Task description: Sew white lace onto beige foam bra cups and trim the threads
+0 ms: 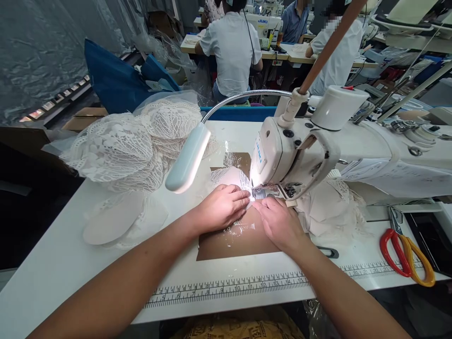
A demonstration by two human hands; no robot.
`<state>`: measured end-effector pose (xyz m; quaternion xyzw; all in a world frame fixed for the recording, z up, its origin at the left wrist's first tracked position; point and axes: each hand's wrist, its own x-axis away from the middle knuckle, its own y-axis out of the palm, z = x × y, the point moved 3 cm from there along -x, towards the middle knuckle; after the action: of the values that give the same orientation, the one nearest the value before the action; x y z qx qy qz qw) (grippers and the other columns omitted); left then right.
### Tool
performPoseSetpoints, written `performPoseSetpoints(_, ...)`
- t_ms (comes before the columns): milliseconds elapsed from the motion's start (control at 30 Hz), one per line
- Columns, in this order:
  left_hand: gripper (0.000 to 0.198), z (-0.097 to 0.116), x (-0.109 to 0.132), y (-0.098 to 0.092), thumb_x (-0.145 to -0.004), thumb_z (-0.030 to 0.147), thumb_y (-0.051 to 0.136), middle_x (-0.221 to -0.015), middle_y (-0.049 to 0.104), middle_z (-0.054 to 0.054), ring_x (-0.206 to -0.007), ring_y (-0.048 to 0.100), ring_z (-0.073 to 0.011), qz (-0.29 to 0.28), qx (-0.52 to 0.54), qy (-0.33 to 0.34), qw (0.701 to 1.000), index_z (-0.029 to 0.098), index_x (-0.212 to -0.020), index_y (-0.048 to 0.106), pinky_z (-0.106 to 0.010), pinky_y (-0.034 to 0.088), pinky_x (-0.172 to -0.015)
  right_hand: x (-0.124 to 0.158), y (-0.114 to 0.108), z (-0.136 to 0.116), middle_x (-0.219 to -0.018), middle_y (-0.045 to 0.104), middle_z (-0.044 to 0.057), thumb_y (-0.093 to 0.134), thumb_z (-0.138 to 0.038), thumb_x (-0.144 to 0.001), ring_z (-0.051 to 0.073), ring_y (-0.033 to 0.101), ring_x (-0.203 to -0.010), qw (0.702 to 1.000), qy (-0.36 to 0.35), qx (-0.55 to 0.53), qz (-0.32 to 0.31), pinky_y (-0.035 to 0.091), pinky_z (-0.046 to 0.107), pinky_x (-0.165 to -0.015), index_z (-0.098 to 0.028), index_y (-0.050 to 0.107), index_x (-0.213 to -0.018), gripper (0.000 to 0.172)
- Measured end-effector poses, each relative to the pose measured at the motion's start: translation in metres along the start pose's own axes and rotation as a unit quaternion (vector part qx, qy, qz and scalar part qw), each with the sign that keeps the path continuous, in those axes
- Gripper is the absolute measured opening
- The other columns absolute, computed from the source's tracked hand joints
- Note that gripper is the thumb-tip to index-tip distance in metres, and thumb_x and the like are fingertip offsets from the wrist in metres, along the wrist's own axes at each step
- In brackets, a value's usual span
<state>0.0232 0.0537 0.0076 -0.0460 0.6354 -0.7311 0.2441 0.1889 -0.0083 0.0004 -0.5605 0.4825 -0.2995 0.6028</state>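
Note:
A white lace-edged fabric piece (231,176), cup-shaped, lies under the lit needle area of a white JUKI sewing machine (273,150). My left hand (226,207) rests on its near side, fingers pressed together and tips close to the presser foot. My right hand (277,219) is just right of the needle, thumb and forefinger pinched at the fabric's near edge. The needle and the held edge are partly hidden by fingers and glare. Beneath both hands, brown tape (226,245) covers the table.
Lace pieces are heaped (116,150) at the left, with smooth oval pads (113,219) before them. More pieces (328,207) lie right of the needle. Scissors (406,254) lie at the right edge. A lamp (189,157) hangs over the table. Co-workers (231,52) sit beyond.

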Motion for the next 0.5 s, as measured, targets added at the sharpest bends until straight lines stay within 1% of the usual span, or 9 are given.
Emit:
performPoseSetpoints(167, 0.031, -0.005, -0.003, -0.001, -0.096, 0.026, 0.043, -0.120, 0.064, -0.012, -0.102, 0.056, -0.0243, 0.028, -0.021, -0.021, 0.999, 0.014, -0.114, 0.065, -0.038, 0.046, -0.083, 0.000, 0.002, 0.000, -0.085, 0.064, 0.006, 0.046, -0.007, -0.083, 0.019, 0.051, -0.077, 1.000, 0.009, 0.009, -0.004, 0.034, 0.029, -0.066, -0.021, 0.065, -0.116, 0.040)
performPoseSetpoints(300, 0.030, -0.009, -0.002, 0.000, -0.095, 0.026, 0.044, -0.120, 0.064, -0.011, -0.101, 0.055, -0.0245, 0.046, -0.031, -0.048, 0.997, 0.016, -0.115, 0.064, -0.038, 0.045, -0.083, 0.002, 0.002, 0.002, -0.084, 0.064, 0.005, 0.044, -0.009, -0.084, 0.018, 0.051, -0.074, 1.000, 0.005, -0.014, -0.001, 0.035, 0.028, -0.064, -0.021, 0.065, -0.116, 0.040)
performPoseSetpoints(367, 0.031, -0.011, -0.001, 0.001, -0.094, 0.027, 0.044, -0.122, 0.063, -0.010, -0.102, 0.054, -0.0252, 0.048, -0.034, -0.063, 0.996, 0.016, -0.116, 0.064, -0.039, 0.045, -0.085, 0.002, 0.001, 0.002, -0.084, 0.064, 0.005, 0.044, -0.009, -0.084, 0.018, 0.052, -0.074, 0.999, 0.000, -0.033, 0.007, 0.036, 0.028, -0.063, -0.020, 0.066, -0.114, 0.038)
performPoseSetpoints(500, 0.032, -0.015, 0.000, 0.002, -0.093, 0.027, 0.045, -0.126, 0.061, -0.009, -0.107, 0.052, -0.0277, 0.058, -0.036, -0.093, 0.993, 0.016, -0.118, 0.062, -0.043, 0.044, -0.089, 0.003, -0.002, 0.002, -0.086, 0.065, 0.006, 0.043, -0.012, -0.088, 0.018, 0.056, -0.080, 0.997, -0.006, -0.066, 0.025, 0.038, 0.027, -0.067, -0.016, 0.069, -0.106, 0.032)
